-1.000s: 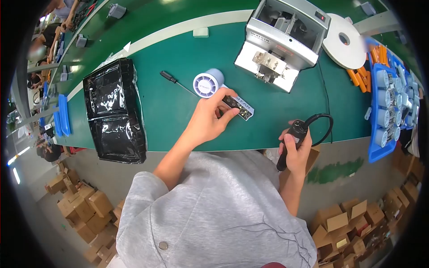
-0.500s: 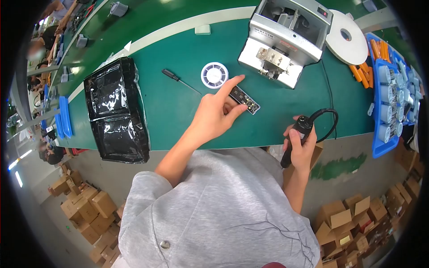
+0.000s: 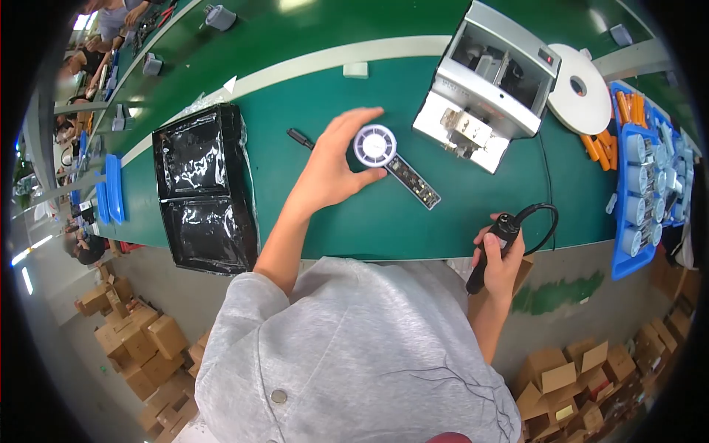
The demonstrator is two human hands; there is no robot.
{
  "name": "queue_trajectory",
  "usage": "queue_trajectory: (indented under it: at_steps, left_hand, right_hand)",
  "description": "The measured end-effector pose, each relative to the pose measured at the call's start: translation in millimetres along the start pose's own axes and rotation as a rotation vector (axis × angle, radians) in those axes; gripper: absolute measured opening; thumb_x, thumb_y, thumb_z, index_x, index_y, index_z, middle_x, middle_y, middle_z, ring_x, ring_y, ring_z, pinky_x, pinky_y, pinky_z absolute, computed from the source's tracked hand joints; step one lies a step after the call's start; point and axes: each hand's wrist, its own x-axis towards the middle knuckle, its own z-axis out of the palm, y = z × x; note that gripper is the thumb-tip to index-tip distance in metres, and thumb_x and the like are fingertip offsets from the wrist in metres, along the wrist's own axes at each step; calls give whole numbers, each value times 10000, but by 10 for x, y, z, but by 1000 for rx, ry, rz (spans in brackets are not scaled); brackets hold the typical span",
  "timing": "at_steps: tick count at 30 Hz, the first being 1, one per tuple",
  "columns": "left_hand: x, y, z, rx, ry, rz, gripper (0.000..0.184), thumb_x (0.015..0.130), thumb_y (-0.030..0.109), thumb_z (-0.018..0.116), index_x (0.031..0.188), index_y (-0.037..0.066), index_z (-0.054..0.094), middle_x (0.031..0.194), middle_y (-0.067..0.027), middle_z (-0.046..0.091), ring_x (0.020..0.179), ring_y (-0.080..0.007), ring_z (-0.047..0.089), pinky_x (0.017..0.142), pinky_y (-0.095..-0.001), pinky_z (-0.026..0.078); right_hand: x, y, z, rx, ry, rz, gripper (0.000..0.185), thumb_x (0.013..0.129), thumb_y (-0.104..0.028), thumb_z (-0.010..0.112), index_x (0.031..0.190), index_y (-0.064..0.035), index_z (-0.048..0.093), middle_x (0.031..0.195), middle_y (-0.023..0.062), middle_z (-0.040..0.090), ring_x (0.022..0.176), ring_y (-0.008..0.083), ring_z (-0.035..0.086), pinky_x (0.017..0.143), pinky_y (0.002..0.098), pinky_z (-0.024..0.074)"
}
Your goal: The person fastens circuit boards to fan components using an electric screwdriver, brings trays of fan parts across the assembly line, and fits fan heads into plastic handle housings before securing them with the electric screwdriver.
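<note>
A small handheld fan lies on the green bench, with a round white-and-lilac head and an uncovered handle that shows a circuit board. My left hand is open beside the fan's head, thumb and fingers spread around its left side. Whether the thumb touches the fan I cannot tell. In my right hand, near the bench's front edge, is a black corded electric screwdriver, its tip pointing down toward me. A hand screwdriver lies partly hidden behind my left hand.
A grey metal machine stands at the back right, with a white reel beside it. At the right, a blue tray holds light-blue fan parts and orange pieces. A black plastic-wrapped package lies left. Cardboard boxes sit on the floor.
My left hand has gone from the fan's handle to the left of its head, fingers spreading wider. My right hand keeps its hold on the electric screwdriver. The whole view has shifted slightly.
</note>
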Motion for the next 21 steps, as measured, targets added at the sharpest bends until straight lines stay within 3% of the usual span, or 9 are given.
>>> queue_trajectory:
  at_steps: [3, 4, 6, 9, 12, 14, 15, 18, 21]
  left_hand:
    - [156, 13, -108, -98, -180, -32, 667, 618, 1, 856, 1246, 29, 636, 1227, -156, 670, 1173, -332, 631, 1023, -385, 498]
    - [219, 56, -138, -80, -146, 14, 579, 601, -11, 853, 1152, 17, 676, 1124, -154, 705, 1068, -323, 682, 944, -370, 540]
    - [391, 118, -400, -32, -217, 5, 583, 577, -16, 862, 1136, 18, 698, 1119, -138, 718, 1056, -291, 693, 953, -361, 532]
    - [927, 112, -855, 200, -24, 162, 585, 532, 6, 828, 1105, 5, 711, 1057, -145, 741, 1005, -276, 717, 914, -357, 549]
    - [1909, -82, -1049, 305, 182, 145, 618, 545, 108, 876, 1135, 12, 715, 1043, -146, 756, 929, -242, 726, 887, -326, 560]
    - [2788, -486, -778, 245, 372, 15, 681, 530, 316, 911, 1150, 113, 717, 1070, -123, 752, 995, -305, 721, 898, -393, 581]
    - [3061, -484, -596, 268, 442, -44, 687, 536, 337, 917, 1155, 129, 703, 1082, -125, 747, 1017, -308, 719, 909, -395, 579]
    - [3717, -672, -113, 291, 404, -246, 637, 683, 282, 824, 1239, 94, 577, 1179, -163, 671, 1143, -349, 660, 966, -416, 556]
    - [3898, -995, 20, 156, 326, -276, 834, 635, 450, 897, 1290, 77, 540, 1249, -172, 634, 1227, -339, 610, 1036, -418, 512]
  right_hand:
    - [-6, -69, 27, 53, 37, 40, 340, 936, -112, 657, 1228, 6, 527, 806, 75, 612, 515, 96, 536, 468, 237, 437]
    - [-5, -67, 19, 55, 37, 42, 343, 938, -113, 657, 1230, 7, 525, 806, 77, 612, 516, 97, 537, 468, 237, 438]
    - [2, -58, 19, 54, 42, 48, 347, 939, -114, 658, 1233, 10, 522, 804, 78, 612, 518, 95, 536, 465, 238, 437]
    - [14, -75, 32, 57, 47, 62, 335, 955, -99, 643, 1244, 13, 516, 794, 74, 604, 519, 100, 529, 443, 247, 439]
    - [6, -72, 51, 41, 71, 61, 324, 970, -82, 627, 1262, 1, 515, 795, 79, 600, 538, 110, 526, 437, 250, 446]
    - [-2, -80, 87, 46, 98, 62, 328, 974, -110, 636, 1261, -3, 519, 795, 84, 594, 555, 114, 531, 434, 254, 447]
    - [4, -99, 103, 40, 99, 66, 332, 977, -128, 636, 1262, -3, 519, 794, 84, 592, 553, 117, 529, 429, 256, 446]
    - [19, -105, 126, 20, 115, 63, 338, 988, -169, 630, 1262, -3, 523, 790, 88, 593, 534, 128, 524, 412, 261, 443]
    - [21, -85, 138, 11, 136, 43, 301, 996, -161, 618, 1246, -15, 537, 787, 91, 601, 520, 133, 525, 409, 264, 439]
